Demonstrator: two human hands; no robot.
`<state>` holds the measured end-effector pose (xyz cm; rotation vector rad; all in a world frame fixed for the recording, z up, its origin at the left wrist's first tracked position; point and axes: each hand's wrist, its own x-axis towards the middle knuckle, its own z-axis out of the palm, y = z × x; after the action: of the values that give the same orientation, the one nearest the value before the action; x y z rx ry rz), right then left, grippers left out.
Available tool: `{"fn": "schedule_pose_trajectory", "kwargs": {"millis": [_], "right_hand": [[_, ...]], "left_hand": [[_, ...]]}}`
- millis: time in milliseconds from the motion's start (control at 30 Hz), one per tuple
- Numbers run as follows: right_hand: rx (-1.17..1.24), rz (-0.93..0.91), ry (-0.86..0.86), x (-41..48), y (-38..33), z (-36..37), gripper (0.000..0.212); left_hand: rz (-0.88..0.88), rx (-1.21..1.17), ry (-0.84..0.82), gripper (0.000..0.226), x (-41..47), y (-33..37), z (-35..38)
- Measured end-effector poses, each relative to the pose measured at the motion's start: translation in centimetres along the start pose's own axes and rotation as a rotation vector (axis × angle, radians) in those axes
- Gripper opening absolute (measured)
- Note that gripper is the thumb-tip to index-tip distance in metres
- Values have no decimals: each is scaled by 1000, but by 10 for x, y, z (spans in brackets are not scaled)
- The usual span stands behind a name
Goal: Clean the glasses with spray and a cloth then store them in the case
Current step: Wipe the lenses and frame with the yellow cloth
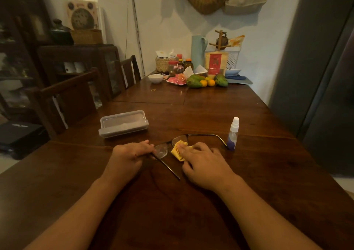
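Note:
Dark-framed glasses (161, 150) lie on the wooden table (210, 115) with both arms unfolded. My left hand (130, 156) grips the frame at its left hinge. A yellow cloth (179, 151) is pressed against the right lens by the fingers of my right hand (203, 163). Just right of the glasses' far arm stands a small clear spray bottle (233, 135) with a white cap. The translucent glasses case (123, 123) rests shut on the table, beyond my left hand.
Two dark wooden chairs (76, 100) stand along the table's left edge. The far end holds a white bowl (155, 78), a pink plate, mangoes and oranges (203, 81), jars and a basket. A grey fridge (316, 68) is at the right.

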<state>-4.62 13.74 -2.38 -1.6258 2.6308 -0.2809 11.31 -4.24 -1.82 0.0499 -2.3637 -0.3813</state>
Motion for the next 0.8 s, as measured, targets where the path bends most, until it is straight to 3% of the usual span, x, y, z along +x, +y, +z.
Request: {"fn": "schedule_pose_trajectory", "kwargs": {"millis": [167, 367, 567, 800], "right_hand": [[14, 79, 59, 1, 4, 3, 66], [89, -38, 53, 2, 5, 3, 61], [44, 94, 103, 2, 8, 2, 60], [110, -14, 53, 4, 9, 2, 63]], "left_hand": [[-15, -37, 25, 38, 1, -1, 3], [-59, -91, 36, 38, 0, -2, 6], [-70, -170, 28, 36, 1, 4, 3], [-86, -174, 8, 32, 1, 4, 4]]}}
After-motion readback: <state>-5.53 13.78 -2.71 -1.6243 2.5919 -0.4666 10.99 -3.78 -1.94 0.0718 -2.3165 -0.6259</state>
